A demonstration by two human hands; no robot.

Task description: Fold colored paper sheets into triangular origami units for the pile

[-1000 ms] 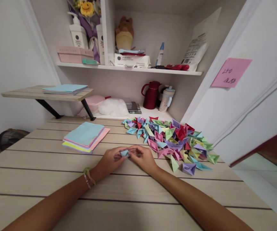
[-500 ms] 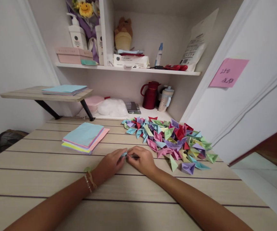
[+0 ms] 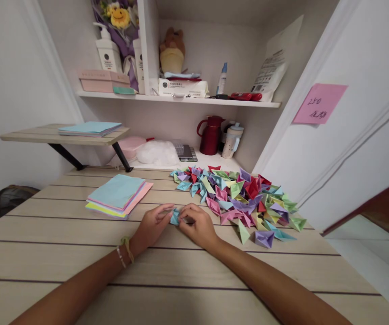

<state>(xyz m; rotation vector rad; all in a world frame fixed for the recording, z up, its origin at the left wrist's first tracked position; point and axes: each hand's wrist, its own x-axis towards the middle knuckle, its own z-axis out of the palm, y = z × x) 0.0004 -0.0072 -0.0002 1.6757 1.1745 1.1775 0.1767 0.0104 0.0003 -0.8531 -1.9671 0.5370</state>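
Between my two hands is a small folded piece of blue paper (image 3: 174, 217), held just over the wooden tabletop. My left hand (image 3: 154, 224) pinches its left side with thumb and fingers, and a bracelet shows at that wrist. On the right side, my right hand (image 3: 199, 225) grips the paper between thumb and curled fingers. A heap of folded paper boats (image 3: 245, 205) in many colours lies right of my hands. To the left sits a stack of coloured paper sheets (image 3: 117, 192), blue on top.
A raised wooden shelf (image 3: 28, 132) on black brackets carries another paper stack (image 3: 90, 128). Behind the table stand a red jug (image 3: 211, 137), a tumbler (image 3: 232, 142) and a clear plastic bag (image 3: 157, 152). A pink note (image 3: 320, 104) is stuck on the right wall.
My left hand has turned and its fingers have lifted, so more of the blue paper shows between my hands. My right hand stays nearly in place. The view has shifted slightly.
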